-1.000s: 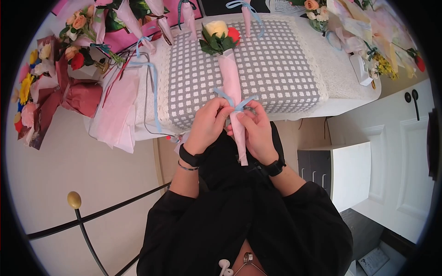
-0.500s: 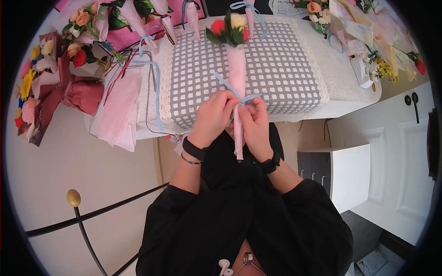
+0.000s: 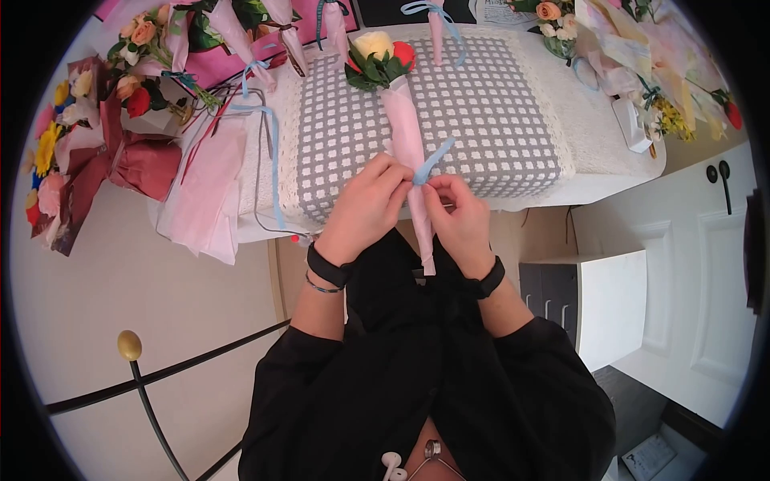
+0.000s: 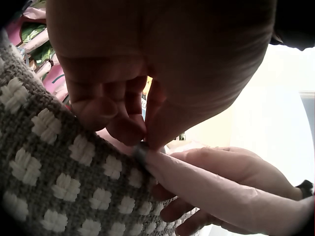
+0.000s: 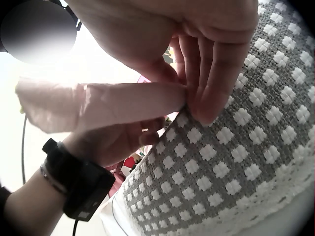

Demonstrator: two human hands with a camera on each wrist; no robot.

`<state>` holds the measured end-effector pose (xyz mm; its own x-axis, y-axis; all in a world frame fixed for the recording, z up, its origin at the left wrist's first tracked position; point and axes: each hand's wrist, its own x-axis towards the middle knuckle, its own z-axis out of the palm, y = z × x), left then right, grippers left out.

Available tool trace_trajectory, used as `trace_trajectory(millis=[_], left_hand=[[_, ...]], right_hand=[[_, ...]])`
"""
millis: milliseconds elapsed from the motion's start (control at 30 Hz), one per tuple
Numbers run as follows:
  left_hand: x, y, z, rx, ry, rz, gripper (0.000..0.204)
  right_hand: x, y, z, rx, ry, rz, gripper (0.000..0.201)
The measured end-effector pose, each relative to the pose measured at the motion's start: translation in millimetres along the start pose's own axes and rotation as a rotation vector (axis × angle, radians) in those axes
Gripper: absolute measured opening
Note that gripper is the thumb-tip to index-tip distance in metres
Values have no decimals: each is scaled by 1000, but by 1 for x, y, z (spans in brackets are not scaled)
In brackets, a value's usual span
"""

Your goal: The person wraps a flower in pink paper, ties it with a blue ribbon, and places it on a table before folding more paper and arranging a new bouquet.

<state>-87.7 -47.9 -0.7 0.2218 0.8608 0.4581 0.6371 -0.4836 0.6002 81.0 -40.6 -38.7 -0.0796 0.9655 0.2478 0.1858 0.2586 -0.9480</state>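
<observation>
A slim bouquet with cream and red roses (image 3: pixel 374 50) and green leaves lies in a pink paper wrap (image 3: pixel 403 124), its narrow end pointing toward the person. A light blue ribbon (image 3: pixel 434 160) goes round the wrap's lower part, one tail sticking up to the right. My left hand (image 3: pixel 366 204) pinches the ribbon at the wrap between thumb and fingertips; the left wrist view shows the dark-looking band (image 4: pixel 141 153) under them. From the other side, my right hand (image 3: pixel 461 220) has curled fingers and thumb at the ribbon. Its fingertips (image 5: pixel 204 115) hide the tie in the right wrist view.
A grey-and-white checked cloth (image 3: pixel 489 104) covers the table's middle. Pink paper sheets (image 3: pixel 204 192) and a loose blue ribbon (image 3: pixel 273 164) lie on the left. Wrapped bouquets line the back, with a dark red bouquet (image 3: pixel 136 172) at left and pale ones (image 3: pixel 618 56) at right.
The rose heads swung right, then back left, as the wrap turned. The ribbon's left tail no longer shows, and its right tail stands higher. My right hand has shifted slightly right.
</observation>
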Motion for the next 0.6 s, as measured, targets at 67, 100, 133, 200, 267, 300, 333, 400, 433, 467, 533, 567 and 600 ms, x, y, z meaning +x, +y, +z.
trace_trajectory(millis=[67, 100, 133, 200, 267, 300, 333, 400, 433, 467, 533, 567, 600], left_hand=[[0, 2, 1, 56, -5, 19, 11], [1, 3, 1, 89, -28, -6, 10], [2, 5, 0, 121, -50, -28, 9], [3, 6, 2, 150, -56, -32, 8], [2, 6, 2, 178, -62, -42, 8], [2, 5, 2, 185, -61, -41, 9], [1, 5, 1, 193, -60, -39, 10], [0, 4, 1, 195, -54, -34, 10], [-1, 2, 1, 194, -48, -30, 10], [-1, 0, 1, 194, -48, -31, 10], [-4, -5, 1, 250, 39, 6, 8], [-7, -9, 1, 251, 38, 6, 8], [-12, -13, 2, 308, 89, -17, 7]], right_hand=[[3, 0, -5, -25, -22, -20, 12], [7, 0, -9, -67, -70, -41, 11], [10, 0, -11, -108, -116, -64, 10], [14, 1, -14, -119, -135, -86, 10], [15, 3, -15, -129, -159, -103, 10], [15, 6, -14, -120, -155, -118, 10], [15, 9, -13, -109, -152, -133, 10], [14, 13, -11, -112, -132, -135, 9], [13, 15, -10, -118, -113, -138, 9], [13, 18, -9, -117, -114, -138, 9], [12, 24, -5, 160, -59, 62, 9], [10, 25, -4, 162, -58, 62, 9], [9, 25, -4, 202, -32, 136, 9]])
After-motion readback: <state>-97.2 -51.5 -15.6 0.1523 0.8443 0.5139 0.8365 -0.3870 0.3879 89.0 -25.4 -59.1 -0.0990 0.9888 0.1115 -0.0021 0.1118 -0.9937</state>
